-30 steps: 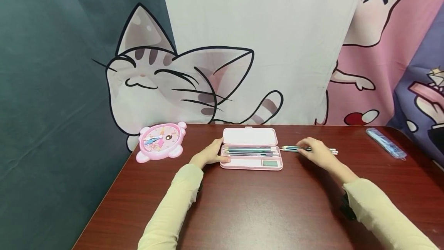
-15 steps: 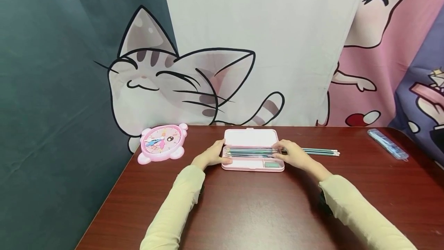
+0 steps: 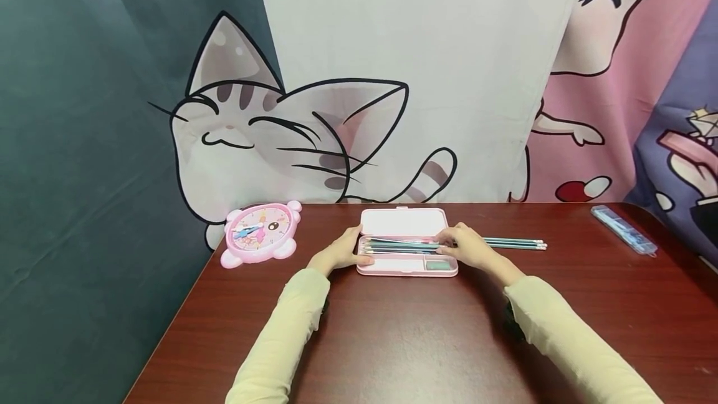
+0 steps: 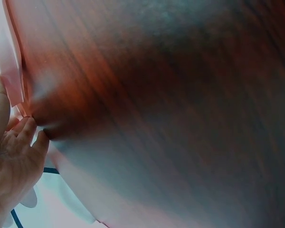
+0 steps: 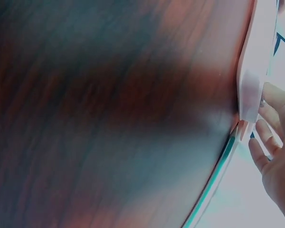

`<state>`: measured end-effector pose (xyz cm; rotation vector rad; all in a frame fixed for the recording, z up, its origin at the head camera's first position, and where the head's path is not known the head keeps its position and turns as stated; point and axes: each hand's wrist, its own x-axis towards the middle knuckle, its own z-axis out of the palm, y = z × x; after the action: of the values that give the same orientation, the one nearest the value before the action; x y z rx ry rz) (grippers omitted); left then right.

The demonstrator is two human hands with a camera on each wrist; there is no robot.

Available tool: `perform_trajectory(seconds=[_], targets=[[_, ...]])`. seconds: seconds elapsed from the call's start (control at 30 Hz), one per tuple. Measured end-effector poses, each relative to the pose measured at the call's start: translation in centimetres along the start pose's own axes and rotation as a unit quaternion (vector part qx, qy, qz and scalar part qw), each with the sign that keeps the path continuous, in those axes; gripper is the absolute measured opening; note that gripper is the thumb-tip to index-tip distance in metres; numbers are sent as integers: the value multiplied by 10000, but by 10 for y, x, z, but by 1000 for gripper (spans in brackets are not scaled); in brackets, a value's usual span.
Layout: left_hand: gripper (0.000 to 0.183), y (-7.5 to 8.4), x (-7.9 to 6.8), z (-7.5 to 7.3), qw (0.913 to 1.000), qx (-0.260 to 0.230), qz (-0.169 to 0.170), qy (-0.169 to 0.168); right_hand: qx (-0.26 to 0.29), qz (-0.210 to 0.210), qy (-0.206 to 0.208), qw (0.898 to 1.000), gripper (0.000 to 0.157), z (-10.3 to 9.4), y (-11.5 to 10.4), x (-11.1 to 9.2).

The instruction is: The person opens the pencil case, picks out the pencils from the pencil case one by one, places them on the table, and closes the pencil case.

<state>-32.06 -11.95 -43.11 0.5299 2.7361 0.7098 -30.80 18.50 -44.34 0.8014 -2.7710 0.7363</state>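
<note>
Just below centre frame, the left hand [image 3: 339,250] is gripping the pencil case [image 3: 395,272] by its left end. The right hand [image 3: 470,247] is curling over the pencils [image 3: 399,245] inside; whether it is pinching any is unclear.

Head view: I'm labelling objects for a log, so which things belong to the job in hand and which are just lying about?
Seem part of the job:
open pencil case, gripped by the left hand
pencils inside it, with the right hand over their ends
loose pencils to its right

Seem to be just lying about:
pink clock, far left
blue box, far right
</note>
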Motion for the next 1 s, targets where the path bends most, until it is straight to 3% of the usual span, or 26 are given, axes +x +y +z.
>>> perform_trajectory(seconds=[0.23, 0.53, 0.77, 1.0], targets=[[94, -1, 1, 2, 10000, -9, 36, 28, 310, 36, 207, 9993, 14, 3, 1, 1], [92, 1, -1, 0, 10000, -32, 45, 70, 1054, 536, 810, 9897, 13, -2, 3, -1], [93, 0, 1, 1, 9999, -22, 13, 100, 1025, 606, 937, 9885, 15, -14, 14, -12], [93, -2, 1, 0, 9999, -16, 60, 104, 536, 554, 1230, 9894, 10, -35, 39, -37]])
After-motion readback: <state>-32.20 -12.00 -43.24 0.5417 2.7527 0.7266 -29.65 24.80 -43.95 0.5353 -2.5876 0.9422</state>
